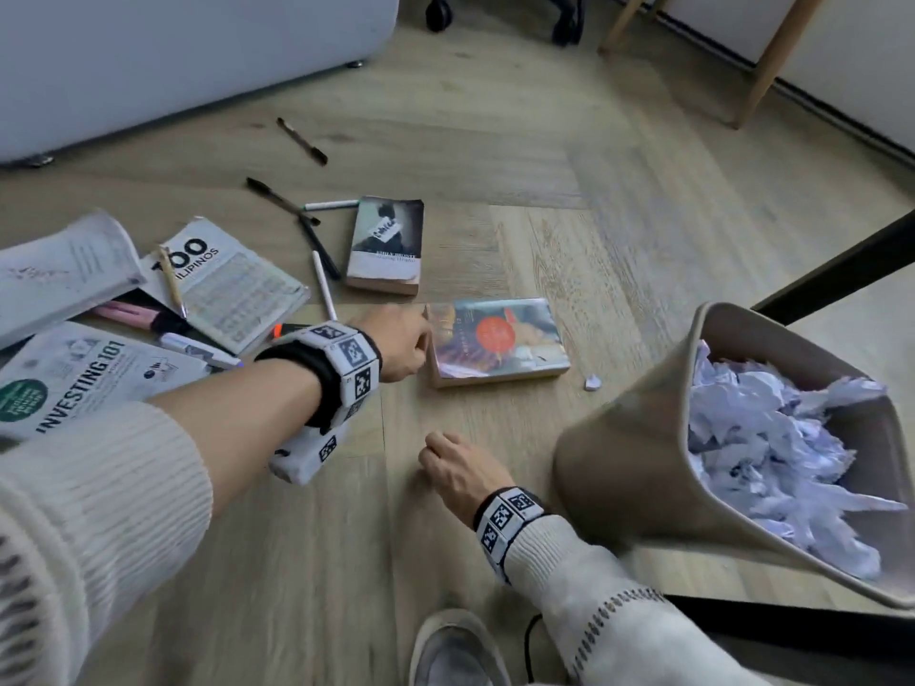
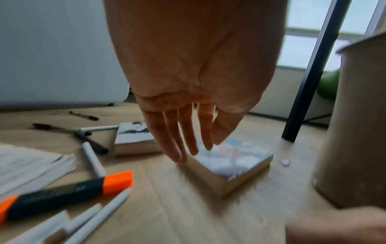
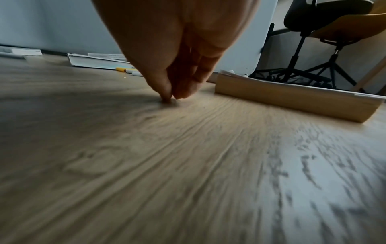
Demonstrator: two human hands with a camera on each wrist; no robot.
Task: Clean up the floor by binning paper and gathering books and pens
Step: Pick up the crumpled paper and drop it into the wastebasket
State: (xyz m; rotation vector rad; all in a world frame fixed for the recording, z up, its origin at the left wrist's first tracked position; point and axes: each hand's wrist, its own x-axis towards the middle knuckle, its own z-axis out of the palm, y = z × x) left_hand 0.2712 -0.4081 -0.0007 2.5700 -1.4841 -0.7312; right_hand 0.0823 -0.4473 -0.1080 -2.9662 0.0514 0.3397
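My left hand (image 1: pixel 401 341) reaches to the left edge of the colourful paperback (image 1: pixel 497 341) lying at the centre of the head view; its fingers (image 2: pixel 177 140) hang straight and released, tips at the book's near corner, grasping nothing. My right hand (image 1: pixel 458 467) rests lower centre on the floor (image 1: pixel 495 141), fingers (image 3: pixel 183 89) bunched tip to tip against the boards. Whether they pinch a scrap I cannot tell (nothing shows between them).

Task items: the bin (image 1: pixel 634 467), lower right, leans and is heaped with crumpled paper (image 1: pixel 772 438). One small paper scrap (image 1: pixel 592 382) lies on the floor between bin and paperback. A grey paperback (image 1: pixel 386 245) lies just above centre; pens (image 1: pixel 302 141) are scattered to the upper left, and open books (image 1: pixel 228 284) with an orange highlighter (image 2: pixel 66 193) sit at the left edge.

Risks, in my judgement:
- Straight fingers at a corner may only push the paperback along the smooth boards, toward the scrap and the bin.
- The bin is tilted and full; a bump from my right arm could spill paper back out.
- The small scrap is easily overlooked.

Room: bare boards lie below and to the right of the paperback, giving it clearance to lift. The left side is crowded, and a dark table leg (image 1: pixel 841 269) stands beyond the bin.
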